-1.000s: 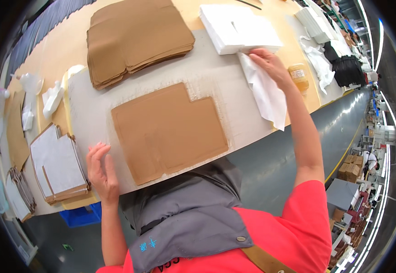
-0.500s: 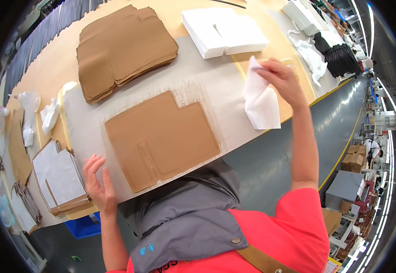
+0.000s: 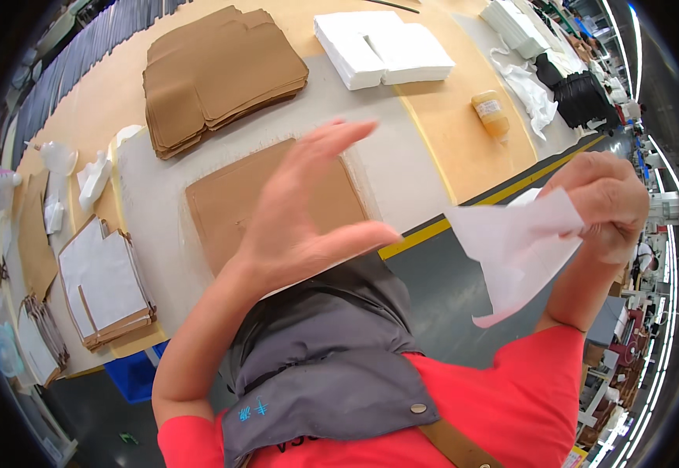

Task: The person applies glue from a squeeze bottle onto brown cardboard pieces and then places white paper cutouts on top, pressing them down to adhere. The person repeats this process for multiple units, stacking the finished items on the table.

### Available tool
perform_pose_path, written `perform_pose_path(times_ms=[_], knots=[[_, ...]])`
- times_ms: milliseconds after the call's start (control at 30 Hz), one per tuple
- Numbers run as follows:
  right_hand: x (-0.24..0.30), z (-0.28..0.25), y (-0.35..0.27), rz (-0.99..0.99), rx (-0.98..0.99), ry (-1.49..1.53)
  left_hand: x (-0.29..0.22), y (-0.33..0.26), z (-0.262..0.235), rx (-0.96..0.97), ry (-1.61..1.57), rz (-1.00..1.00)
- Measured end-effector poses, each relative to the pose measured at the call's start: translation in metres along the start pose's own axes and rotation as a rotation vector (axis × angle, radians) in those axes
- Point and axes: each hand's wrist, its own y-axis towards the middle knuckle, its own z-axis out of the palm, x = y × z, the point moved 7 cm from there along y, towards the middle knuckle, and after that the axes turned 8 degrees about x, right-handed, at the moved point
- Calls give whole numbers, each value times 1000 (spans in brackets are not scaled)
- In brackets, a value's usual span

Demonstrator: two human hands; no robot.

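Factory floor, long tan table (image 3: 449,140) with a grey mat on it; yellow floor line runs along its edge. Right hand (image 3: 606,204) is pinched shut on a white tissue sheet (image 3: 515,253), held up off the table over the floor, sheet hanging loose below the fingers, so it's gripped by one edge only. Left hand (image 3: 302,210) is raised in front of the camera, fingers spread, thumb apart, holding nothing, over the flat brown cardboard blank (image 3: 234,207) lying on the mat. Brown blank stack (image 3: 219,74) sits behind it, white tissue stack (image 3: 390,51) to the right of that: supply piles within reach. Finished white-faced pieces (image 3: 106,285) stacked at the left end. Amber bottle (image 3: 489,113) lies near the table edge.
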Motion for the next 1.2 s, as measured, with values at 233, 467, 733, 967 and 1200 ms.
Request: perform_pose_path(times_ms=[233,467,733,967,1200], knots=[[14,16,20,-139,54,35,-44,21,66,502,-531,62],[0,28,35,-27,-59,15,-38,-17,43,377,-587,-87],[3,47,68,-122,-92,-182,-28,-49,20,248,-760,-310],[-35,46,61,151,-288,-274,-43,-46,-32,91,-445,-320],[-133,80,-12,323,-715,493,-68,-48,-69,8,-273,-334]])
